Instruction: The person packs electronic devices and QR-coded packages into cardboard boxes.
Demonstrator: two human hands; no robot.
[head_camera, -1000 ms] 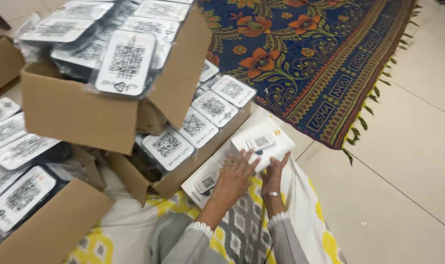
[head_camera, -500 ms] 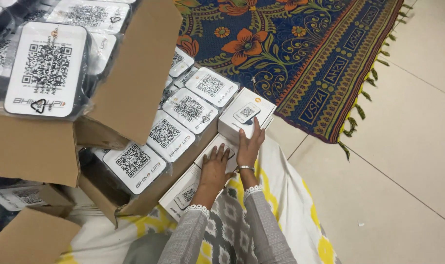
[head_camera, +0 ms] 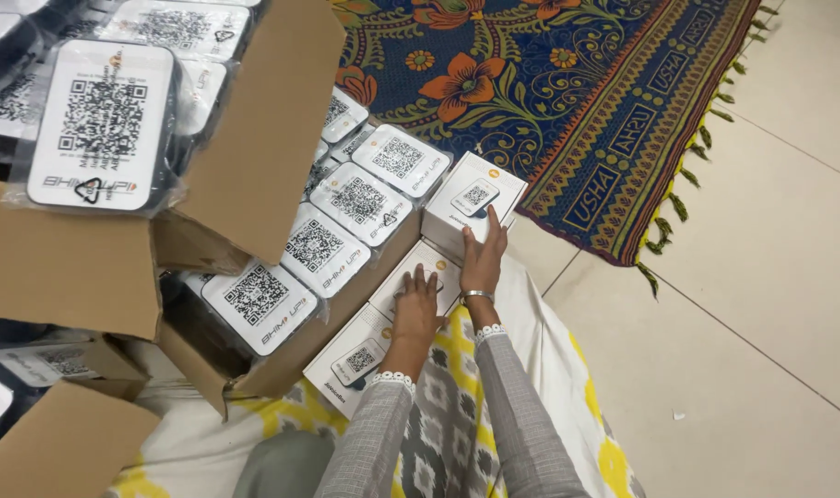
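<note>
The left hand (head_camera: 416,309) lies flat, fingers spread and open, pressing down on the middle white box (head_camera: 420,277) of a short row of three; it grips nothing, it only rests there. The right hand (head_camera: 484,258) stands on its edge with the fingers straight and together, laid against the near side of the far white box (head_camera: 473,205), which sits at the rim of the patterned rug (head_camera: 567,101). Nothing is closed around that box; the palm merely touches it. A bangle shows at that wrist.

Compared with a second ago, both hands have slid further up the row: the right one lay on the far box's top then and now stands beside it, and the left has come off the near white box (head_camera: 357,361) onto the middle one. The three boxes now sit end to end in a tidy line, so the look of it is boxes being squared up against one another.

On the left the row is hemmed in: it lies tight along the wall of an open cardboard carton (head_camera: 282,364) filled with bagged white devices (head_camera: 259,297), and a second heaped carton (head_camera: 70,267) stands nearer the camera. On the right there is free room, a white and yellow cloth (head_camera: 549,360) under the sleeves, then bare floor tiles (head_camera: 761,304) running to the edge of view.
</note>
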